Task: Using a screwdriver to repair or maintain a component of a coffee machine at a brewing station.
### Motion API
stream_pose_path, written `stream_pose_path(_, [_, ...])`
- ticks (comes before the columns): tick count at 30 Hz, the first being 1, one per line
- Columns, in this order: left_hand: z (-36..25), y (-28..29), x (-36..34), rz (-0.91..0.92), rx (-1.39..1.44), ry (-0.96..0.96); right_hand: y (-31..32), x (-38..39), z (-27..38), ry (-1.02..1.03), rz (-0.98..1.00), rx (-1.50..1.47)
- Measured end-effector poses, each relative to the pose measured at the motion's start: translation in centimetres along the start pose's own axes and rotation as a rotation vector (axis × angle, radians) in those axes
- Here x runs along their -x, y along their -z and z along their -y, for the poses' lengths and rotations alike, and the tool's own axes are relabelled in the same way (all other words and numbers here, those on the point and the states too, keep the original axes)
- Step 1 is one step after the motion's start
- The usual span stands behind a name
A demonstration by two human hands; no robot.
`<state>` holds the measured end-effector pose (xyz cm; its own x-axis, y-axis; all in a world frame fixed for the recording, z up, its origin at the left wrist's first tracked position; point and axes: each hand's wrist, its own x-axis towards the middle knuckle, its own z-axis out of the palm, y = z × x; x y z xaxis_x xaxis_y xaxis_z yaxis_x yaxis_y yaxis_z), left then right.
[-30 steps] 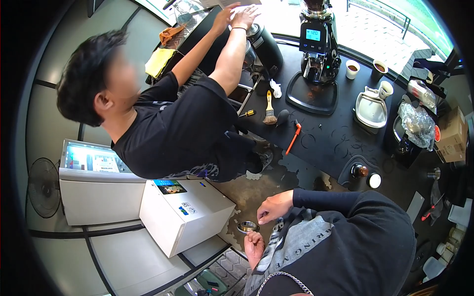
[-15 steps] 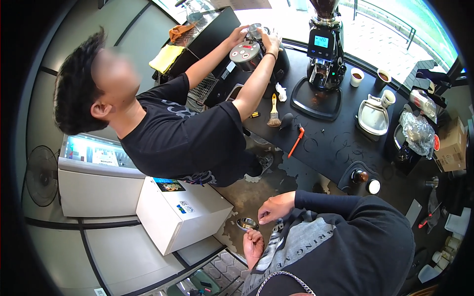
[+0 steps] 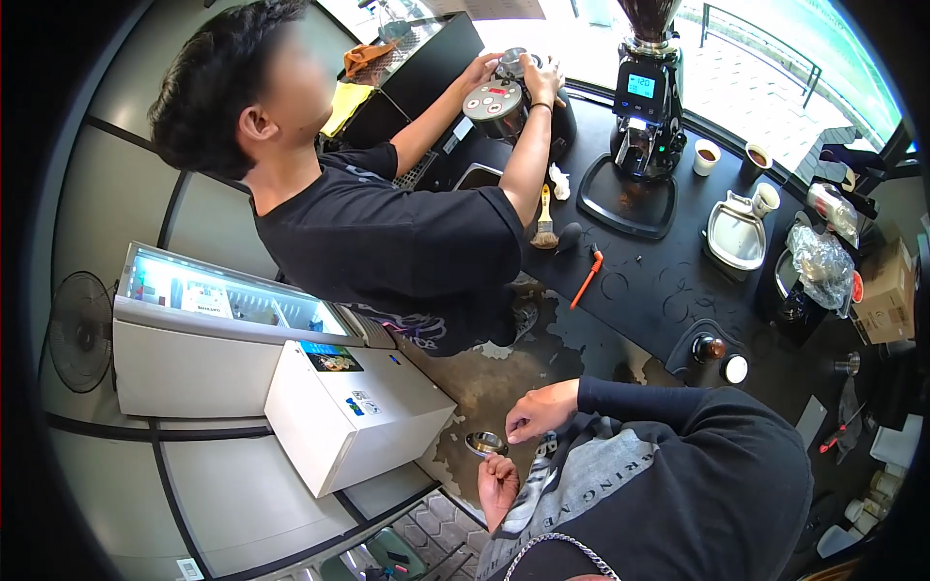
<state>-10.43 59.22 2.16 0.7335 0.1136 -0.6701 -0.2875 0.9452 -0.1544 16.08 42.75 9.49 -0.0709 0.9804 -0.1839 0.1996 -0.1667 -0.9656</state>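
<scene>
My right hand (image 3: pixel 542 410), past a dark long sleeve, has its fingers bent and drawn together. Below it on the left, my left hand (image 3: pixel 497 481) is closed like a fist. Beside both hands is a shiny round metal piece with a rim (image 3: pixel 485 443); whether my left hand grips it cannot be made out. Across the counter, a co-worker (image 3: pixel 387 213) in a black T-shirt has both hands on a small clear cup (image 3: pixel 512 62) by a round machine (image 3: pixel 494 100) with buttons and a red display.
A coffee grinder (image 3: pixel 644 107) with a lit screen stands on the black counter (image 3: pixel 639 290). Around it are a black tray (image 3: pixel 628 208), a brush (image 3: pixel 544 228), an orange-red tool (image 3: pixel 587 276), coffee cups (image 3: pixel 705 155) and a metal jug (image 3: pixel 736 234). A white cabinet (image 3: pixel 358 416) stands left.
The co-worker's head and upper body have shifted right and upward in the picture. Counter items sit slightly further right. My hands and the round metal piece are nearly unchanged.
</scene>
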Motion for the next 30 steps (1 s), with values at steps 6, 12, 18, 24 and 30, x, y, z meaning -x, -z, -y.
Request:
stream_pose_path(6, [-0.1, 0.0, 0.3, -0.004, -0.029, -0.028, -0.4, -0.4, -0.3, 0.006, 0.005, 0.026])
stream_pose_path(12, [-0.2, 0.3, 0.0, -0.002, -0.067, -0.024, -0.3, -0.2, 0.0, -0.01, 0.014, 0.0])
stream_pose_path(18, [0.1, -0.1, 0.2, -0.028, -0.089, -0.016, -0.1, 0.2, 0.6, -0.006, 0.012, 0.013])
stream_pose_path(24, [-0.2, 0.4, 0.0, 0.011, -0.073, 0.026, -0.2, 0.1, 0.4, 0.005, 0.006, 0.023])
stream_pose_path(30, [-0.1, 0.1, 0.1, 0.024, -0.061, 0.034, -0.2, 0.3, 0.6, 0.0, 0.008, 0.029])
